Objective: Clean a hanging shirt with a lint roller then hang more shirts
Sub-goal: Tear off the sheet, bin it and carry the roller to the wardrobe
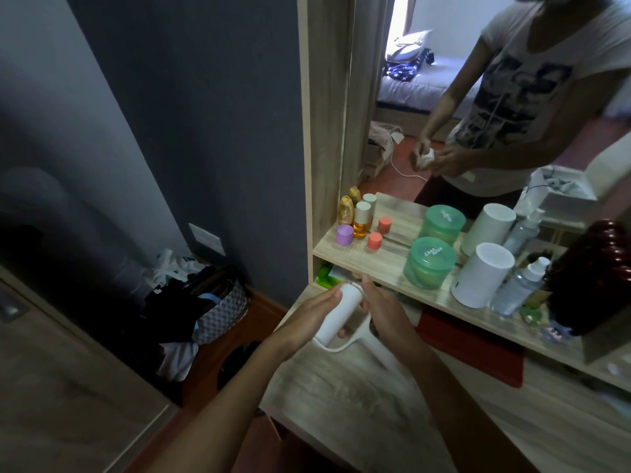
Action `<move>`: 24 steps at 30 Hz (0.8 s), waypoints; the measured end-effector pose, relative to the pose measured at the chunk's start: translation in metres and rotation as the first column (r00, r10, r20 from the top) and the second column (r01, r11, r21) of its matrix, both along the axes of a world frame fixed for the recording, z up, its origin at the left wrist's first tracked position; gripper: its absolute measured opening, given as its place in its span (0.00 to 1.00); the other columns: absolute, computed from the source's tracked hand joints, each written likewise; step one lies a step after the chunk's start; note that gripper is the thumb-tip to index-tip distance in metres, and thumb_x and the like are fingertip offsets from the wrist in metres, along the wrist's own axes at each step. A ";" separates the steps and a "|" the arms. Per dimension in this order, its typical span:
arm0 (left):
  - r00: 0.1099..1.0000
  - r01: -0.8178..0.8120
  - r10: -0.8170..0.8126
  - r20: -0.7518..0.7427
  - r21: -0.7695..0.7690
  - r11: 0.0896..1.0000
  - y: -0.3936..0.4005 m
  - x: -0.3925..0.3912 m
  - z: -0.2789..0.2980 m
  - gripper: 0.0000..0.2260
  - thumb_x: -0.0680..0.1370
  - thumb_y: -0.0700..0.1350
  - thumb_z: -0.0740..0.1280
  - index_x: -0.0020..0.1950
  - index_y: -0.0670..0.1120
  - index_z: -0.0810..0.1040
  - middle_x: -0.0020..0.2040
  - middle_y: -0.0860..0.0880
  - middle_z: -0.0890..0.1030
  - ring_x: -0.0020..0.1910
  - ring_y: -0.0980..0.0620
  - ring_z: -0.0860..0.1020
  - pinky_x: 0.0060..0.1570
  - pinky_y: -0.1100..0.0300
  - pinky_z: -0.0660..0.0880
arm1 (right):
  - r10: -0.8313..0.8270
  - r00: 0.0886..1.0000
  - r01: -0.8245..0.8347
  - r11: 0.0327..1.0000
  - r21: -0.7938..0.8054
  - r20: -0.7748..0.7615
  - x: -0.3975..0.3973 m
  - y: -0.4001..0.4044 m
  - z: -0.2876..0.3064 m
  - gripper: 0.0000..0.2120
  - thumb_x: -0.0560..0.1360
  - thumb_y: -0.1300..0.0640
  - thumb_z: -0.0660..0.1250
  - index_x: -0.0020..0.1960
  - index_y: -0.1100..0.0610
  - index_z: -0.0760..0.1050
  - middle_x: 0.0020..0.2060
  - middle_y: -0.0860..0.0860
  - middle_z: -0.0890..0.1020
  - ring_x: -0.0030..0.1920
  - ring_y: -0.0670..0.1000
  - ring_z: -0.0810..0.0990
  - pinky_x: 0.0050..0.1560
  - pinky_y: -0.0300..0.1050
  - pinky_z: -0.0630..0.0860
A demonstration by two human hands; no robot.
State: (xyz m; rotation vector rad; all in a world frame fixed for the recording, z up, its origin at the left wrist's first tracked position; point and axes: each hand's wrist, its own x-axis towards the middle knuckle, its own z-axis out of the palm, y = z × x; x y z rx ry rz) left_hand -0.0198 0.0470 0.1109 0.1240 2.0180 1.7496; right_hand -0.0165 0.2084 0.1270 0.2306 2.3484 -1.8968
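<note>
White lint roller is sitting in both our hands, lower centre of the frame, over the wooden surface. We are cupping the roller head with the left hand, fingers mostly straight along it; the right hand is curling at the handle end, exact grip hard to tell. No shirt in view. Risk: we are holding it loosely, so it could slip onto the surface, or the right hand swinging up could be knocking the green jar off the shelf.
</note>
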 end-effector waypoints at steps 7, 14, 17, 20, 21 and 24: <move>0.998 0.044 -0.043 -0.050 0.019 0.999 0.008 0.010 0.013 0.18 0.82 0.52 0.57 0.73 0.57 0.66 0.58 0.50 0.79 0.37 0.62 0.81 0.37 0.69 0.75 | 0.000 0.992 -0.009 0.997 0.070 0.128 -0.007 -0.004 -0.017 0.34 0.70 0.27 0.54 0.56 0.55 0.75 0.47 0.52 0.81 0.47 0.50 0.79 0.50 0.46 0.73; 0.991 0.081 -0.076 -0.110 0.043 0.996 0.014 0.014 0.015 0.19 0.82 0.51 0.59 0.73 0.56 0.67 0.58 0.50 0.79 0.43 0.61 0.81 0.40 0.65 0.76 | 0.042 0.995 -0.052 0.992 0.115 0.089 -0.006 -0.003 -0.017 0.37 0.65 0.23 0.54 0.58 0.49 0.78 0.53 0.52 0.83 0.55 0.53 0.81 0.63 0.58 0.73; 0.984 0.090 -0.089 -0.154 -0.004 0.996 0.015 0.014 0.009 0.18 0.80 0.56 0.61 0.71 0.59 0.70 0.61 0.50 0.80 0.49 0.56 0.81 0.47 0.59 0.77 | 0.087 0.996 -0.091 0.983 0.159 0.032 0.005 -0.004 -0.006 0.25 0.74 0.32 0.55 0.53 0.49 0.79 0.50 0.51 0.84 0.53 0.52 0.81 0.59 0.53 0.75; 0.977 0.103 -0.116 -0.180 -0.076 0.992 0.014 0.012 0.008 0.20 0.78 0.60 0.62 0.70 0.61 0.70 0.65 0.49 0.78 0.56 0.54 0.78 0.58 0.53 0.76 | 0.049 0.997 -0.035 0.981 0.191 -0.064 0.012 -0.002 -0.004 0.17 0.81 0.45 0.56 0.54 0.54 0.79 0.48 0.51 0.83 0.50 0.50 0.80 0.47 0.35 0.72; 0.976 0.108 -0.123 -0.178 -0.093 0.990 0.014 0.011 0.008 0.21 0.78 0.61 0.62 0.70 0.61 0.69 0.66 0.49 0.77 0.56 0.53 0.77 0.59 0.52 0.75 | 0.036 0.995 -0.017 0.979 0.203 -0.089 0.013 -0.002 -0.005 0.16 0.82 0.47 0.57 0.55 0.56 0.78 0.47 0.51 0.82 0.49 0.50 0.80 0.43 0.29 0.70; 0.978 0.117 -0.133 -0.160 -0.106 0.987 0.012 0.011 0.008 0.20 0.78 0.61 0.62 0.70 0.61 0.70 0.62 0.49 0.80 0.53 0.52 0.80 0.56 0.54 0.76 | 0.048 0.994 -0.027 0.979 0.201 -0.102 0.016 -0.001 -0.008 0.16 0.82 0.48 0.57 0.55 0.57 0.78 0.45 0.51 0.82 0.46 0.47 0.80 0.37 0.22 0.68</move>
